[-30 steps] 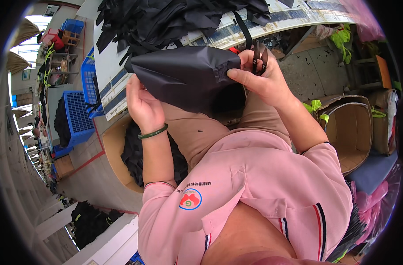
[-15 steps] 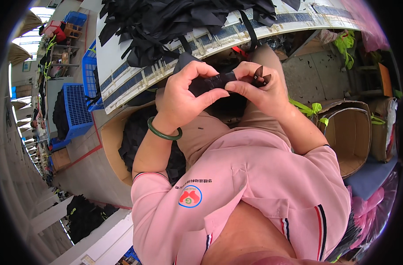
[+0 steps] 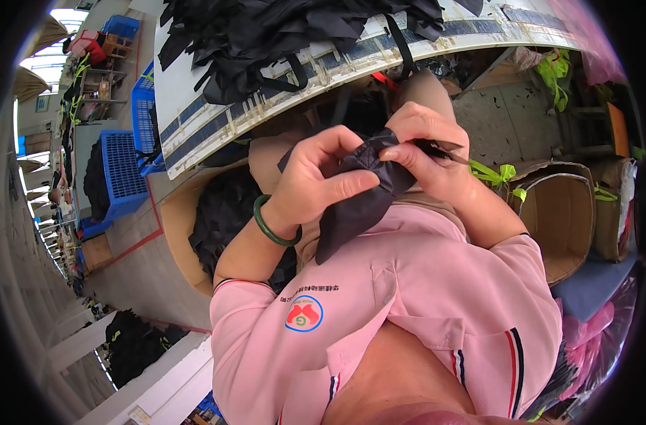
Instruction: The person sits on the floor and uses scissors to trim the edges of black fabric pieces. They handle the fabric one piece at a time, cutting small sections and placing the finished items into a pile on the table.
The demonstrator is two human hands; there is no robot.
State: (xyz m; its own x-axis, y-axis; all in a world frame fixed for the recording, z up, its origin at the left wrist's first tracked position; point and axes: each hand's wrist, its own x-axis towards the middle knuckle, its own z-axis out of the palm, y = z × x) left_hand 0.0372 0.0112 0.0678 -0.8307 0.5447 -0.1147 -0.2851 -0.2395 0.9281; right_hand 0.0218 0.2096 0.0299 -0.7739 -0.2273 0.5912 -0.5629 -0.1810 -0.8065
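closest to the camera is a pink shirt (image 3: 387, 283) with a round emblem on its chest. just beyond it, above the lap, both hands are closed on one black fabric piece (image 3: 355, 216), which hangs down in front of the shirt. the left hand (image 3: 309, 180) pinches it from the left, thumb laid flat near a small stitched-looking patch; a green bangle (image 3: 259, 214) circles that wrist. the right hand (image 3: 433, 152) grips the upper end between thumb and fingers, and dark snips (image 3: 445, 147) jut from it to the right; how they are held inside the palm cannot be told. the two thumbs are close together but apart.

under the cloth are brown trousers (image 3: 429, 92). beside the left leg stands a cardboard box (image 3: 178, 227) with black pieces (image 3: 213, 212) in it. ahead is a white table (image 3: 185, 92) with a worn edge, bearing a heap of black cut fabric (image 3: 266, 42); a strap (image 3: 399, 46) droops over its rim. to the right is an open carton (image 3: 560, 205). farther left are a blue crate (image 3: 127, 170) and, beyond it, bright windows (image 3: 57, 53).
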